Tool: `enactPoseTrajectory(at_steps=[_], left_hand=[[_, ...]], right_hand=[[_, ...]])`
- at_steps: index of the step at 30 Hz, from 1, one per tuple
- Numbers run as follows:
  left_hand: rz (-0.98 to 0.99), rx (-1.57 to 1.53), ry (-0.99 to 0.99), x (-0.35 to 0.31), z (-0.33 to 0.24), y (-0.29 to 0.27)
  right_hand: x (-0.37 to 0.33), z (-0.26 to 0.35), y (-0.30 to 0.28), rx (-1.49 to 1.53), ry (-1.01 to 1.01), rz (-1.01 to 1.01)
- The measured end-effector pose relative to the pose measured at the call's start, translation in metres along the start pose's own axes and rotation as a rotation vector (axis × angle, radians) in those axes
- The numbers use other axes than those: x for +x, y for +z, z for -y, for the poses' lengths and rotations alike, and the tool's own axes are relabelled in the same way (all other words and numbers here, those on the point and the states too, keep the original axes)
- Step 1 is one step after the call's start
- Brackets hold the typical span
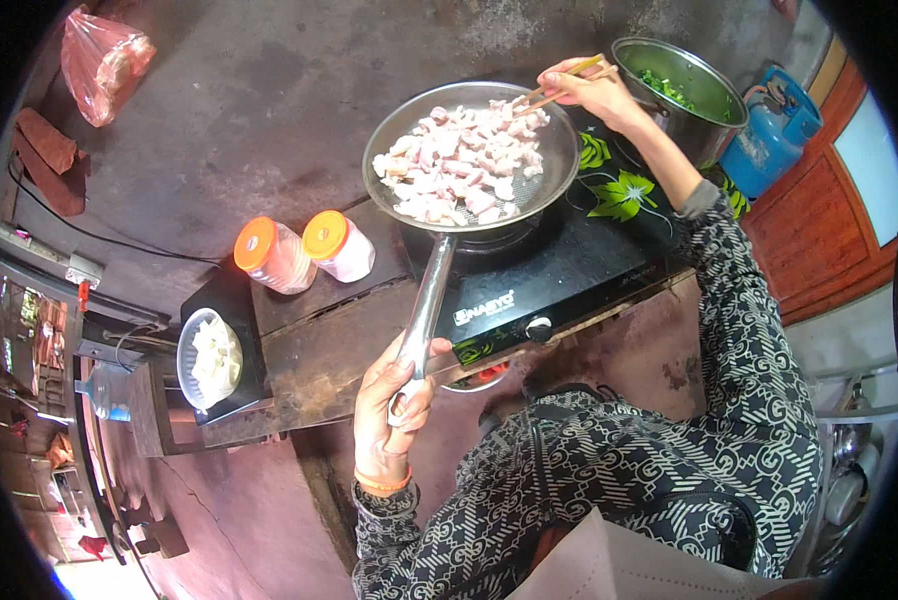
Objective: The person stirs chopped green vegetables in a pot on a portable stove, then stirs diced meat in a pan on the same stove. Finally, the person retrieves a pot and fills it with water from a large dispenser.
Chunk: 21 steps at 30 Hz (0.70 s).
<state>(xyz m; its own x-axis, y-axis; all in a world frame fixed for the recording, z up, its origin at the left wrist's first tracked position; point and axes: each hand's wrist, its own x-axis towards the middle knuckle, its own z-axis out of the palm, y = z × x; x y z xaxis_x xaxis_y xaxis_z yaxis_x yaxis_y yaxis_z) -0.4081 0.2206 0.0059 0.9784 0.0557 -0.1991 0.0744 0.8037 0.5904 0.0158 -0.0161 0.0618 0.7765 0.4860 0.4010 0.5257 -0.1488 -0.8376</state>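
Note:
My left hand (393, 400) is closed around the metal handle (429, 310) of a frying pan (522, 205), which sits over the left burner of a black gas stove (549, 285). Many pale, pinkish-white pieces of meat (461, 160) are spread in the pan, some heaped toward its far side. At the pan's far right rim, my right hand (591, 92) grips a pair of chopsticks (561, 87). Their tips reach in among the meat pieces. The burner under the pan is mostly hidden.
Behind my right forearm stands a steel pot (704, 125) with chopped greens, beside a blue gas cylinder (769, 135). Two orange-lidded jars (274, 255) are left of the stove. Further left, a bowl (187, 350) holds white chunks. A pink plastic bag (104, 65) hangs at upper left.

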Motion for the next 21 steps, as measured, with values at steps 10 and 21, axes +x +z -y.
enactPoseTrajectory(at_steps=[10,21], left_hand=[[0.030,-0.069,-0.017,0.002,-0.001,-0.009],[0.015,-0.035,-0.007,0.000,-0.002,-0.005]], right_hand=[[-0.046,0.032,0.008,0.013,-0.014,0.200],[-0.033,0.026,-0.039,-0.015,0.122,0.055]])
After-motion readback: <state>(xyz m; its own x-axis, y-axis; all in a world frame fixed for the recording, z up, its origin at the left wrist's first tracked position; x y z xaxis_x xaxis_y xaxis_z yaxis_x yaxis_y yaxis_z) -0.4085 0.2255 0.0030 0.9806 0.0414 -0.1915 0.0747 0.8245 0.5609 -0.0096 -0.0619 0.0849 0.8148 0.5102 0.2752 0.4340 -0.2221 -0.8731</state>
